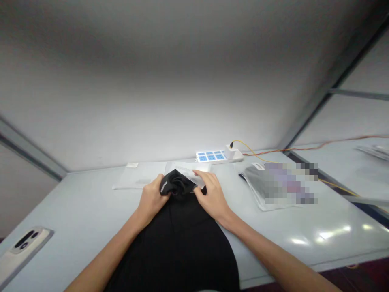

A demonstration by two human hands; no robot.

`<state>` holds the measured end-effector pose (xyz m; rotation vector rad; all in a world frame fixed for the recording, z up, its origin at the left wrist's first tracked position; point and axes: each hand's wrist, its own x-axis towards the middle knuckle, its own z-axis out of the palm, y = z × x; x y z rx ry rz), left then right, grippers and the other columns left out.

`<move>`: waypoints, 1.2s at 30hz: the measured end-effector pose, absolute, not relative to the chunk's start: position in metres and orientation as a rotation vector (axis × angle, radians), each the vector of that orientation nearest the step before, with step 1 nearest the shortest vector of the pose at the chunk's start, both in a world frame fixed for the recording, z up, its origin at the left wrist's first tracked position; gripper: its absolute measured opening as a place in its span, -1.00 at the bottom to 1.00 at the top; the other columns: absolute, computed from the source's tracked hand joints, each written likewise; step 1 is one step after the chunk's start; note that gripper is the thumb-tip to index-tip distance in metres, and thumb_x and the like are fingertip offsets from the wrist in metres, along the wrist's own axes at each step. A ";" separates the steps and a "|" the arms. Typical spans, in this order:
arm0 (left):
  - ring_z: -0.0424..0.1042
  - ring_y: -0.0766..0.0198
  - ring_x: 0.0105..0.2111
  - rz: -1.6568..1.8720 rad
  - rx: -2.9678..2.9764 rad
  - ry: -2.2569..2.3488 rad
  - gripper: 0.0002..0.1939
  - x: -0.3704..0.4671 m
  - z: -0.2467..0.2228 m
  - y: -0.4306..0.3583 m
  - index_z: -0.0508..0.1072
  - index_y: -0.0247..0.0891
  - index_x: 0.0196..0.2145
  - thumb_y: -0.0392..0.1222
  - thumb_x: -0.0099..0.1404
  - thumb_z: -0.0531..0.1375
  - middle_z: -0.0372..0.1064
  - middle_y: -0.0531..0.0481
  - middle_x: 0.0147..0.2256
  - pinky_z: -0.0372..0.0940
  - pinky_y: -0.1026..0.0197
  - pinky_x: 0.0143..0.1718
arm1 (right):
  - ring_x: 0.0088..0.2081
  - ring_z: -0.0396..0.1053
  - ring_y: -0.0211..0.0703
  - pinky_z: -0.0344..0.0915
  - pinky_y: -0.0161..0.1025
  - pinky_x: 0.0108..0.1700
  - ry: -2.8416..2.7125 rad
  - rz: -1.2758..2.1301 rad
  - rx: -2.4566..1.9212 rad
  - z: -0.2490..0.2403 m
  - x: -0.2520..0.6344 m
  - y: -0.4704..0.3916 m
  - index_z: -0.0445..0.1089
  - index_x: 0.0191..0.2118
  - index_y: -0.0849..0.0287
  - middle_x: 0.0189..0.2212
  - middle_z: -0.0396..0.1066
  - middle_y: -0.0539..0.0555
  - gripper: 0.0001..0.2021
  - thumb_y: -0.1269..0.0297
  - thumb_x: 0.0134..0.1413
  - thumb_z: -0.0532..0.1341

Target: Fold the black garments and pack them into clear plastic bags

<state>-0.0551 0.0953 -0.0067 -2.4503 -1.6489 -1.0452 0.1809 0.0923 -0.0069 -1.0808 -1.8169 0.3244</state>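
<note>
A black garment (179,239) stretches from the front of the table up to both hands, its far end bunched into a fold with small white lettering. My left hand (152,195) is closed around the left side of that bunched part. At the right side, my right hand (213,198) has its thumb and fingers curled at a thin white label (192,177) that lies against the cloth. Whether the label is sewn to the garment cannot be made out. Behind the hands a flat clear plastic bag (130,180) rests on the table.
A white power strip (209,157) with blue sockets and a plugged-in adapter (230,151) stands along the wall. Bagged dark clothing (253,184) lies to the right, partly blurred out. A yellow cable (247,147) runs rightward. A phone (26,249) sits front left.
</note>
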 end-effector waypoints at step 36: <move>0.47 -0.03 -0.14 -0.474 -2.139 -1.408 -0.52 -0.012 0.001 0.091 0.40 -0.21 0.17 -0.45 0.33 0.13 0.24 -0.32 0.29 0.46 0.01 -0.29 | -0.31 0.35 -0.19 0.35 -0.26 -0.25 -1.750 0.496 -0.942 -0.001 0.170 0.072 0.48 -0.17 0.12 -0.33 0.35 0.01 -0.67 0.56 0.00 0.10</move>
